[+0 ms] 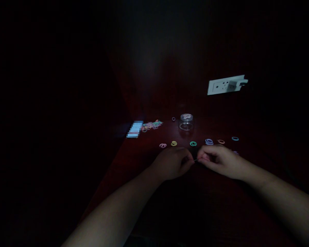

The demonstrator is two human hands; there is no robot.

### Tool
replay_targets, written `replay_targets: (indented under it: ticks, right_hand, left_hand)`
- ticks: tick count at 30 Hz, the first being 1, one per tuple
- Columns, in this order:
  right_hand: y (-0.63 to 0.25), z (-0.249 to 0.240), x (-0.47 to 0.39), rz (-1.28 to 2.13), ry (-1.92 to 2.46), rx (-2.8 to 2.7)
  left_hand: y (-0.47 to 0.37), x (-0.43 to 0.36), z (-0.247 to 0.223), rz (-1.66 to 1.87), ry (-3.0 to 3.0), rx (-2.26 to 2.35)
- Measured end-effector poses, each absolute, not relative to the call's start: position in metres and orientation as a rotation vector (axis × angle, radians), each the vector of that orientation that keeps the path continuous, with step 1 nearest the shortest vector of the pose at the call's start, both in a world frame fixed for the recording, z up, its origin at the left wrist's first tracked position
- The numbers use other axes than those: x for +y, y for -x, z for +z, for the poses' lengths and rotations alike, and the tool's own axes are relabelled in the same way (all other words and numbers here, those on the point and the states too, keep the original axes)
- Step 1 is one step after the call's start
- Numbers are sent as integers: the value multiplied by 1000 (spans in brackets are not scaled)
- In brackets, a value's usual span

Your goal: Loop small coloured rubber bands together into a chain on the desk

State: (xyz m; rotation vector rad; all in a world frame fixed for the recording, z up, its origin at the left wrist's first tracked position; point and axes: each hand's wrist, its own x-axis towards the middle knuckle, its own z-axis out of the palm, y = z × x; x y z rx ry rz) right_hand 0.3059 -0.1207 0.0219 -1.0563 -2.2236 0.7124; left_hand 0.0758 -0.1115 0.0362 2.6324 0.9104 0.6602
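Note:
My left hand (173, 163) and my right hand (218, 160) face each other low over the dark red table, fingertips pinched. A short pale stretch of a thin hair tie (195, 160) shows between them; the rest is hidden in the fingers. Just beyond lie small groups of coloured hair ties: pink (163, 145), yellow (174, 143), green (193, 143) and bluish purple (209, 141). Farther right are an orange hair tie (221, 141) and a blue hair tie (235, 138). Purple hair ties (236, 152) are partly covered by my right hand.
A lidded clear jar (186, 124) stands toward the back, with a single ring-shaped hair tie (173, 119) to its left. Mixed hair ties (153, 125) are heaped beside a lit phone (135, 129). On the wall is a socket plate (224, 85) with a plug. Surroundings are very dark.

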Motion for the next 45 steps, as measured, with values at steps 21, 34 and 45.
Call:
replay_targets:
  ticks: [21, 34, 45]
  right_hand:
    - [-306, 26, -122, 722, 1068, -2272]
    - [-307, 23, -121, 711, 1048, -2267]
    - [-308, 24, -118, 723, 1024, -2261]
  left_hand:
    - [-75, -110, 37, 684, -2650, 849]
    - [-73, -109, 36, 692, -2635, 839]
    - [-8, -69, 64, 456, -2616, 991]
